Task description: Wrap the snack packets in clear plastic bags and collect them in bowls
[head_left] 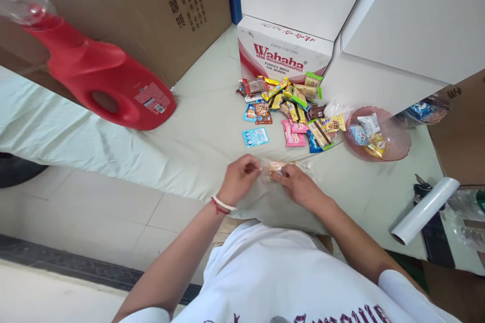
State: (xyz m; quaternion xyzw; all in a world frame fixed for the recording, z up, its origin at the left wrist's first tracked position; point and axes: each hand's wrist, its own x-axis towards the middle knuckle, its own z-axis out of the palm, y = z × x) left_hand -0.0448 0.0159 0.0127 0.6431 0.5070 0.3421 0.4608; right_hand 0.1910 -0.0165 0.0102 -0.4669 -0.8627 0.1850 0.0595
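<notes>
Near the table's front edge, a clear plastic bag (307, 167) lies with something orange and yellow inside, too blurred to name. My right hand (301, 187) is closed on the bag from the right, thumb and fingers pressing on it. At the bag's left end, my left hand (239, 177) has its fingers curled into a pinch at the thin plastic. A blue snack packet (255, 137) lies just beyond my left hand. Behind it is a pile of small wrapped snacks, among them a brown cookie packet (263, 112) and a pink packet (294, 136).
A pink glass bowl (401, 142) with several packets stands on the right. A white Wahaha box (283, 53) is behind the pile. At left is a large red jug (117, 78). Keys (422, 184) and a plastic roll (426, 210) lie at far right.
</notes>
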